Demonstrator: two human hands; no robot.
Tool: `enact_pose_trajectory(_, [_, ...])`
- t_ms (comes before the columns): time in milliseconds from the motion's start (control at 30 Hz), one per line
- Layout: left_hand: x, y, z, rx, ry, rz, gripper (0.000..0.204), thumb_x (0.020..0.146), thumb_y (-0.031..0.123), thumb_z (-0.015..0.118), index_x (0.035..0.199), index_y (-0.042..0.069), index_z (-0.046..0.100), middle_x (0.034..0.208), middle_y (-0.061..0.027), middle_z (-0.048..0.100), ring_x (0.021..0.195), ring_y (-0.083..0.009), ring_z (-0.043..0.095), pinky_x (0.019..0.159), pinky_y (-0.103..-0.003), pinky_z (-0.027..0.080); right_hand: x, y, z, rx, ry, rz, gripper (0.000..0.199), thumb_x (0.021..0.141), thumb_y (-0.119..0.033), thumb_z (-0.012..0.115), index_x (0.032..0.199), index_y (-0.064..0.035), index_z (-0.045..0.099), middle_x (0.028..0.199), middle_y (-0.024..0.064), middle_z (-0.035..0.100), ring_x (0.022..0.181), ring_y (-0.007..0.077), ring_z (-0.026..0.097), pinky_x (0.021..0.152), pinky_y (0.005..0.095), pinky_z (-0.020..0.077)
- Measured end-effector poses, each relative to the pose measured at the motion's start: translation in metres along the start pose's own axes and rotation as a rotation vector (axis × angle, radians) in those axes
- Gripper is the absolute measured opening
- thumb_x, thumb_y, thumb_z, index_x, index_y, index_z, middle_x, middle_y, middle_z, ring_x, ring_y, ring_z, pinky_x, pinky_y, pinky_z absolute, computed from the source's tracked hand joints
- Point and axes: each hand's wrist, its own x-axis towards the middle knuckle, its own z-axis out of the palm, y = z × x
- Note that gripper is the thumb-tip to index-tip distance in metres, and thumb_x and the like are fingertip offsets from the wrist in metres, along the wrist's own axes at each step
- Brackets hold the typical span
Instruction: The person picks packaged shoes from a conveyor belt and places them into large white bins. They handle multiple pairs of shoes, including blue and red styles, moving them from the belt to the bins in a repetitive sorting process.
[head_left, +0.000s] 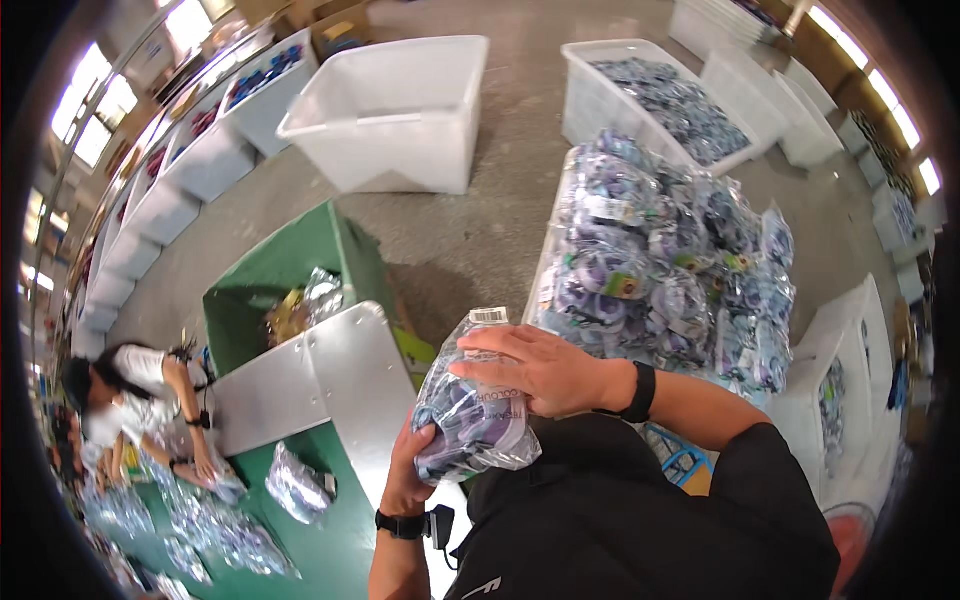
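A clear plastic bag (470, 425) with purple and grey-blue contents is held up in front of my body; what kind of goods they are I cannot tell. My left hand (408, 465) grips its lower left side, thumb on the near face and the other fingers hidden. Across the upper part of the bag lies my right hand (545, 370), flat with fingers stretched out, touching the plastic below a white label. To the right of my hands, similar filled bags (620, 260) are piled high on a pale surface.
A green bin (270, 265) with loose wrapping stands beyond the metal-edged green table (325, 450), which holds a single bag (300, 485). Another person (150, 380) handles bags at the left. Large white tubs (390, 120) stand farther off, one of them full of bags (680, 105).
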Motion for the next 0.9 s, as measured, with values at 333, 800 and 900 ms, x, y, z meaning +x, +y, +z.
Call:
enact_pose_trajectory(333, [0.076,-0.023,0.103,0.158,-0.092,-0.12,0.074,0.089,0.027,0.074,0.148,-0.004,0.043,0.138,-0.0171,0.06,0.122,-0.0287,0.062,0.105,-0.041,0.051,-0.082,0.047,-0.112,-0.123,0.081,-0.03,0.083,0.075,-0.006,0.074,0.153,-0.02,0.049,0.145,0.0092,0.054,0.139,0.0288,0.049,0.113,0.0432,0.0364])
enact_pose_trajectory(800, [0.137,-0.072,0.154,0.317,0.168,-0.041,0.055,0.104,0.031,0.056,0.148,-0.001,0.046,0.128,-0.0165,0.065,0.112,-0.025,0.065,0.089,-0.04,0.054,-0.214,0.205,-0.313,-0.305,0.221,0.451,0.071,0.072,-0.027,0.084,0.134,-0.0025,0.058,0.114,0.018,0.066,0.104,0.0384,0.067,0.092,0.0456,0.0545])
enact_pose_trajectory(900, [0.116,-0.08,0.129,0.369,0.372,0.001,0.05,0.104,0.032,0.058,0.143,0.002,0.05,0.12,-0.0142,0.066,0.104,-0.024,0.065,0.083,-0.038,0.055,-0.23,0.26,-0.329,-0.526,0.377,0.573,0.074,0.073,-0.022,0.083,0.139,-0.0045,0.055,0.114,0.0163,0.066,0.108,0.0371,0.064,0.095,0.0454,0.0517])
